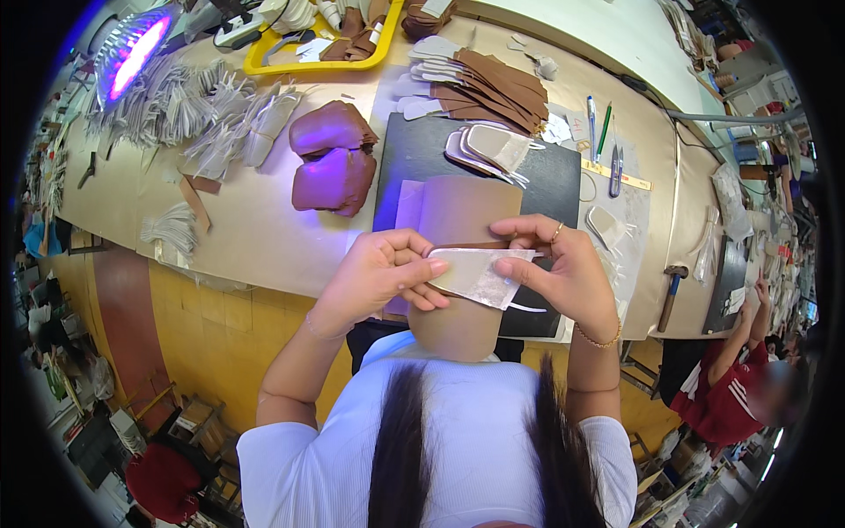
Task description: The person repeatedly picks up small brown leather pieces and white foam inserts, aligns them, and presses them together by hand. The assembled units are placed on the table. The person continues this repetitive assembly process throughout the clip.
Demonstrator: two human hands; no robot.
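A flat, pale tongue-shaped piece [471,275], rounded at its left end and with thin white cord ends at its right, lies across my two hands. My left hand [400,273] grips its rounded end between thumb and fingers. At the other end my right hand [550,264] is closed on the piece, thumb on top near the shiny patch. Beneath is a curved brown sheet [471,207], lying over a dark board [563,176]. Beyond it rests a small stack of similar pale pieces [493,148].
Brown leather-like strips [493,88] fan out behind the board. Reddish-brown bundles [334,158] and a lit lamp [136,57] are left. Right are thread snips [615,172], a ruler [625,176], pens [604,132] and a hammer [673,297]. A yellow tray [387,48] stands behind; another person [731,387] sits right.
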